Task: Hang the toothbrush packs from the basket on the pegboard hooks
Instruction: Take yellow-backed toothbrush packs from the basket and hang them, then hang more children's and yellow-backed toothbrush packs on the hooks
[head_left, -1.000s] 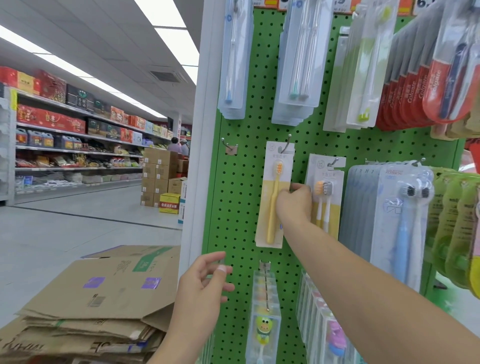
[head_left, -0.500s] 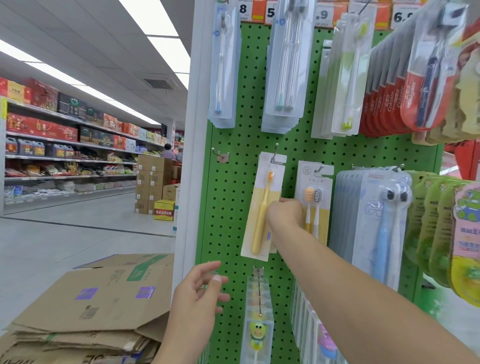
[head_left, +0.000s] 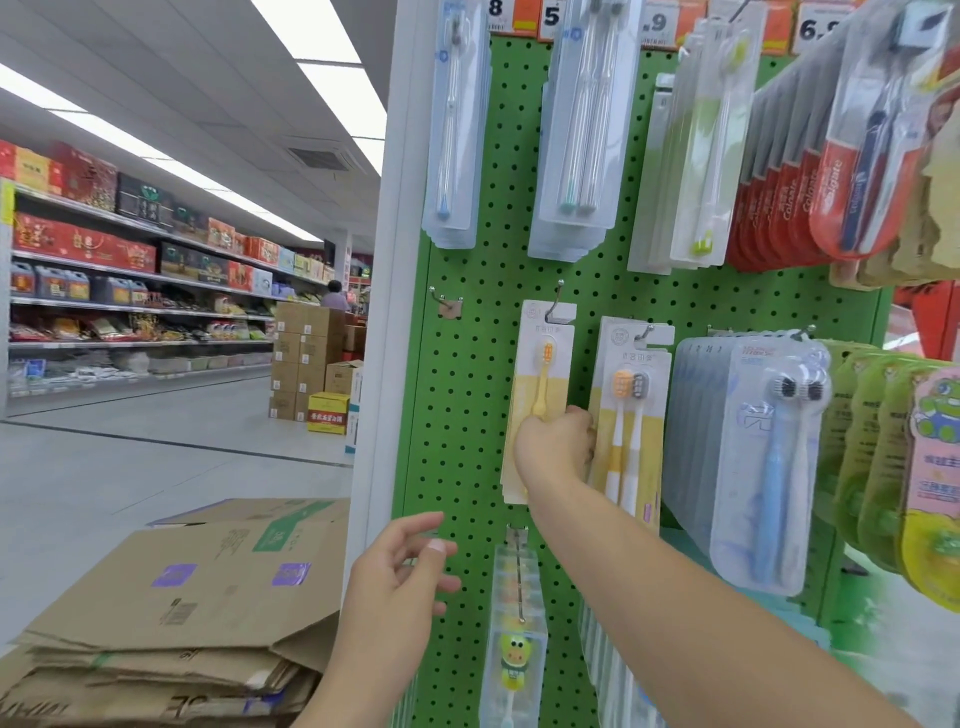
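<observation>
At far left, flattened cardboard boxes (head_left: 171, 613) are stacked beside the white upright (head_left: 387, 312) of the display. The left hand (head_left: 395, 587) is held in front of the lower green pegboard (head_left: 467, 415), fingers loosely spread, holding nothing and touching nothing. An empty hook (head_left: 444, 301) is seen above it. Further right, the single-brush pack (head_left: 540, 400) hangs on its hook (head_left: 557, 306), slightly tilted. Its lower right edge is gripped by the right hand (head_left: 556, 447), fingers curled round the card. Just beside it hangs the twin-brush pack (head_left: 631, 415); clear blister packs (head_left: 753, 457) follow to the right. The basket is not in view.

Handling, judged: the pack is light, thin card with a shallow blister; it is stiff lengthwise but easily bent, and the punched hang-hole is likely to tear if pulled. Hold is best taken at the card's side edges, low down, so that the hole stays free for the hook.
</observation>
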